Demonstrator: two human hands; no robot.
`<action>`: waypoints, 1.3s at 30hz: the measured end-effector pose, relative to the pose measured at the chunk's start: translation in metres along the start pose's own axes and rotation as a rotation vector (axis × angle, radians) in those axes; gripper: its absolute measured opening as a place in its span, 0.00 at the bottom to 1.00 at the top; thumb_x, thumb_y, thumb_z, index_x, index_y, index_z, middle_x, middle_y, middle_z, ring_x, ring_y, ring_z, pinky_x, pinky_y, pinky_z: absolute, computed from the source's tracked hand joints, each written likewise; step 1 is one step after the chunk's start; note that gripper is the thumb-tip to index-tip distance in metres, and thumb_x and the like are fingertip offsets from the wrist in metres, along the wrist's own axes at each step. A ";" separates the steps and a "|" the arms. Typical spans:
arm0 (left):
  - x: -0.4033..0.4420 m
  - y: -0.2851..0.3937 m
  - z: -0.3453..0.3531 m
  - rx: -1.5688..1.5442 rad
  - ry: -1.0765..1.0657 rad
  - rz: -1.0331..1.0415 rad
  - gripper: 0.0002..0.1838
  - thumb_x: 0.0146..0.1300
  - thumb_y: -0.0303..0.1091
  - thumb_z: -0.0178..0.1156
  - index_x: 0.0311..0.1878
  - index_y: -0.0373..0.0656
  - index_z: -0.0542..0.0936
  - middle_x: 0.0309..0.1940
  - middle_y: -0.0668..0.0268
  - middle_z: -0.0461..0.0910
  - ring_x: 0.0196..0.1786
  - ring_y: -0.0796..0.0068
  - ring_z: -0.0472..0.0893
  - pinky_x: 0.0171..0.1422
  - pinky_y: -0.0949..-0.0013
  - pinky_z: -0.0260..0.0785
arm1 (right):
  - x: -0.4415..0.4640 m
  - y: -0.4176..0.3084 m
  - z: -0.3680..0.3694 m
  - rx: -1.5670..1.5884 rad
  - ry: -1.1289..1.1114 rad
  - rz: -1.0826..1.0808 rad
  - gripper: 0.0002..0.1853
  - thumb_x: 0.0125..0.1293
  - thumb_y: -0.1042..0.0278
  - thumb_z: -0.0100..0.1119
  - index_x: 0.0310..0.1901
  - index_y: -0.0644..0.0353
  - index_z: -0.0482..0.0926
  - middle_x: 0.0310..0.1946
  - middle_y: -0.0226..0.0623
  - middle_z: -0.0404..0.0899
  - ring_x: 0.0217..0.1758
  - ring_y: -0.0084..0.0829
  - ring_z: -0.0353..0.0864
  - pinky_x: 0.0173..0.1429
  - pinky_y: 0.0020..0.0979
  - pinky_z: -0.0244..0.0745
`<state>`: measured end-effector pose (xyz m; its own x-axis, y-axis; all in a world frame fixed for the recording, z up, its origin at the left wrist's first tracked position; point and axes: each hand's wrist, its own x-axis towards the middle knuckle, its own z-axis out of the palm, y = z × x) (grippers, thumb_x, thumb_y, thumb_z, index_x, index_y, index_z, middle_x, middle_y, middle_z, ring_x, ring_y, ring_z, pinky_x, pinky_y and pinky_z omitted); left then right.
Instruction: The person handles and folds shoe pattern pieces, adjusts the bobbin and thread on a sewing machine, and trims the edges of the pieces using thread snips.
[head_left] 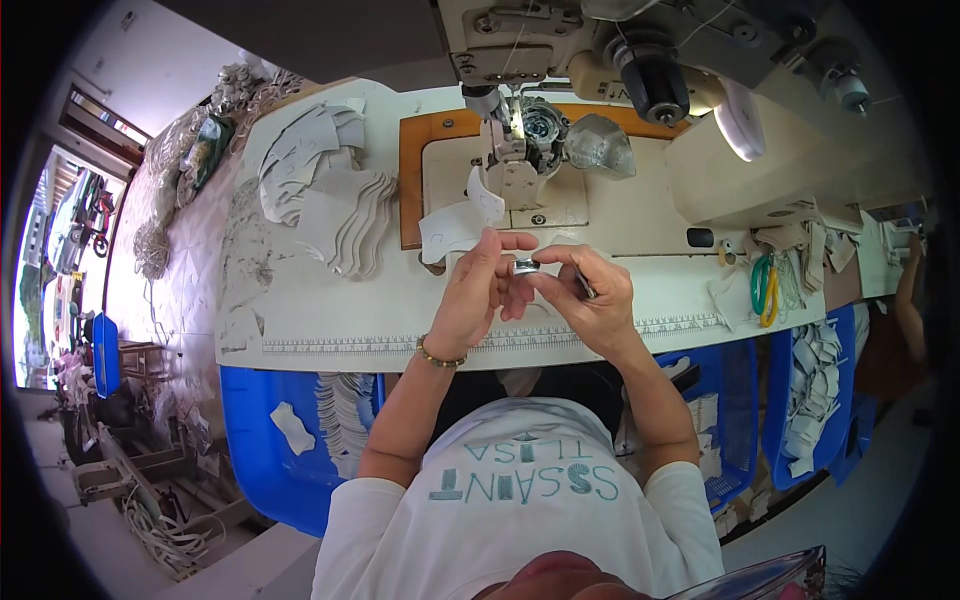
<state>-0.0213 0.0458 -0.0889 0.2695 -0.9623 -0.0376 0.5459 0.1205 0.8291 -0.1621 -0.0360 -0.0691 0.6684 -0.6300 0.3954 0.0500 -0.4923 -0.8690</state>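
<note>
Both hands meet over the front of the white sewing table, below the sewing machine (515,165). Between my fingertips is a small shiny metal part (525,267), which looks like a bobbin case. My right hand (590,292) pinches it from the right side, and a thin dark tool, too small to name, shows in that palm. My left hand (483,285) has its fingers curled around the part's left side. White cut pieces (455,225) lie under the needle area, just beyond my left hand.
Stacked white pieces (345,215) lie at the table's left. A ruler strip (590,333) runs along the front edge. Scissors with green and yellow handles (765,290) lie at right. Blue bins (250,440) stand below. Another person's arm (910,300) shows at far right.
</note>
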 end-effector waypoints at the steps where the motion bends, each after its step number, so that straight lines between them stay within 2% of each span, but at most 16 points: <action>1: 0.000 0.001 -0.001 -0.124 -0.049 -0.130 0.16 0.68 0.42 0.44 0.44 0.39 0.74 0.23 0.67 0.75 0.21 0.80 0.73 0.23 0.79 0.65 | 0.001 0.001 0.001 -0.047 0.006 -0.061 0.12 0.52 0.77 0.63 0.41 0.63 0.77 0.25 0.31 0.77 0.22 0.18 0.73 0.25 0.21 0.66; 2: 0.000 0.002 -0.002 -0.246 -0.098 -0.260 0.15 0.68 0.42 0.45 0.43 0.40 0.74 0.21 0.67 0.75 0.18 0.81 0.71 0.21 0.79 0.63 | 0.001 0.001 0.003 -0.093 0.013 -0.122 0.13 0.51 0.78 0.63 0.41 0.63 0.77 0.27 0.33 0.79 0.24 0.21 0.76 0.26 0.22 0.69; 5: 0.002 -0.001 -0.004 -0.356 -0.078 -0.269 0.10 0.66 0.38 0.49 0.42 0.42 0.74 0.21 0.67 0.74 0.18 0.82 0.69 0.22 0.80 0.61 | 0.005 -0.001 0.000 -0.047 -0.012 -0.137 0.12 0.48 0.81 0.62 0.38 0.64 0.77 0.28 0.36 0.79 0.29 0.30 0.80 0.29 0.26 0.73; 11: 0.002 -0.002 -0.002 -0.423 -0.152 -0.222 0.06 0.64 0.34 0.53 0.40 0.43 0.74 0.23 0.68 0.74 0.20 0.83 0.67 0.24 0.81 0.58 | 0.015 0.006 -0.003 -0.184 0.023 -0.266 0.10 0.47 0.83 0.60 0.33 0.64 0.74 0.26 0.38 0.78 0.28 0.37 0.79 0.29 0.29 0.73; 16: 0.003 -0.003 -0.003 -0.244 -0.064 -0.140 0.04 0.63 0.31 0.53 0.38 0.42 0.73 0.25 0.68 0.74 0.21 0.82 0.68 0.24 0.81 0.58 | 0.023 0.005 -0.002 -0.191 0.026 -0.225 0.11 0.45 0.83 0.59 0.33 0.64 0.74 0.26 0.38 0.77 0.27 0.37 0.79 0.28 0.30 0.72; 19: 0.006 -0.006 -0.004 -0.156 0.041 -0.068 0.03 0.63 0.30 0.53 0.38 0.43 0.73 0.27 0.66 0.76 0.25 0.82 0.70 0.29 0.80 0.61 | 0.018 -0.005 0.005 -0.218 0.042 -0.337 0.13 0.42 0.83 0.59 0.33 0.63 0.75 0.24 0.37 0.76 0.25 0.37 0.78 0.27 0.29 0.71; 21: 0.008 -0.010 -0.007 -0.295 0.127 0.009 0.03 0.63 0.30 0.54 0.37 0.42 0.74 0.30 0.64 0.77 0.29 0.80 0.71 0.35 0.79 0.63 | 0.007 -0.008 0.011 -0.177 0.012 -0.313 0.13 0.42 0.83 0.59 0.33 0.63 0.75 0.24 0.37 0.76 0.24 0.36 0.77 0.25 0.29 0.70; 22: 0.010 -0.009 -0.012 -0.371 0.055 0.026 0.02 0.62 0.30 0.54 0.36 0.43 0.74 0.32 0.62 0.77 0.32 0.79 0.71 0.40 0.77 0.64 | 0.002 -0.012 0.013 -0.205 -0.008 -0.319 0.11 0.44 0.82 0.60 0.32 0.63 0.75 0.23 0.37 0.76 0.22 0.35 0.77 0.24 0.29 0.69; 25: 0.012 -0.006 -0.014 -0.505 0.044 0.036 0.03 0.62 0.30 0.55 0.34 0.43 0.74 0.34 0.61 0.77 0.33 0.77 0.71 0.40 0.76 0.64 | -0.017 -0.013 0.024 -0.134 -0.092 -0.176 0.05 0.50 0.79 0.58 0.30 0.62 0.74 0.22 0.38 0.76 0.21 0.35 0.76 0.22 0.30 0.68; 29: 0.011 -0.007 -0.008 -0.518 -0.032 0.053 0.03 0.62 0.31 0.54 0.35 0.42 0.75 0.34 0.60 0.77 0.33 0.76 0.72 0.39 0.74 0.66 | -0.024 -0.008 0.030 -0.220 -0.198 -0.126 0.09 0.50 0.82 0.58 0.35 0.64 0.77 0.23 0.38 0.77 0.21 0.29 0.76 0.26 0.25 0.70; 32: 0.010 -0.012 -0.009 -0.498 -0.041 0.068 0.04 0.63 0.31 0.54 0.37 0.42 0.75 0.34 0.60 0.77 0.33 0.76 0.73 0.39 0.74 0.68 | -0.016 -0.021 0.020 0.034 -0.241 -0.055 0.09 0.54 0.79 0.57 0.38 0.64 0.78 0.20 0.31 0.76 0.21 0.24 0.75 0.26 0.21 0.68; 34: 0.008 -0.012 -0.011 -0.483 -0.074 0.055 0.04 0.63 0.31 0.54 0.38 0.41 0.75 0.34 0.59 0.77 0.33 0.75 0.74 0.39 0.73 0.69 | -0.009 -0.025 0.009 0.294 -0.233 0.099 0.08 0.61 0.72 0.55 0.41 0.64 0.77 0.19 0.29 0.75 0.18 0.22 0.71 0.22 0.25 0.66; 35: 0.006 -0.012 -0.012 -0.471 -0.107 0.043 0.05 0.63 0.31 0.54 0.38 0.41 0.74 0.34 0.59 0.77 0.33 0.74 0.74 0.39 0.72 0.70 | -0.006 -0.026 0.005 0.455 -0.207 0.176 0.10 0.64 0.69 0.53 0.42 0.64 0.78 0.16 0.23 0.69 0.16 0.14 0.63 0.18 0.21 0.58; 37: 0.002 -0.012 -0.010 -0.433 -0.100 0.040 0.06 0.62 0.30 0.55 0.40 0.40 0.74 0.35 0.60 0.77 0.35 0.73 0.76 0.41 0.72 0.71 | -0.001 -0.023 -0.004 0.841 -0.207 0.448 0.11 0.64 0.67 0.53 0.42 0.64 0.78 0.13 0.20 0.65 0.13 0.12 0.56 0.16 0.18 0.50; 38: 0.000 -0.011 -0.010 -0.443 -0.178 0.032 0.06 0.61 0.30 0.55 0.41 0.40 0.74 0.36 0.60 0.77 0.35 0.73 0.76 0.41 0.72 0.71 | 0.000 -0.022 -0.002 0.928 -0.159 0.448 0.12 0.64 0.65 0.52 0.42 0.65 0.78 0.11 0.18 0.59 0.11 0.10 0.50 0.15 0.17 0.45; 39: -0.001 -0.010 -0.009 -0.451 -0.257 0.024 0.07 0.61 0.29 0.56 0.41 0.40 0.74 0.36 0.61 0.78 0.35 0.74 0.76 0.40 0.72 0.71 | 0.002 -0.021 -0.003 0.929 -0.158 0.449 0.12 0.64 0.65 0.52 0.42 0.65 0.78 0.11 0.18 0.59 0.11 0.10 0.50 0.15 0.17 0.45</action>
<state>-0.0197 0.0475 -0.1023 0.1138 -0.9799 0.1638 0.8450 0.1822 0.5028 -0.1643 -0.0282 -0.0491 0.8528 -0.5222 -0.0055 0.2798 0.4657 -0.8396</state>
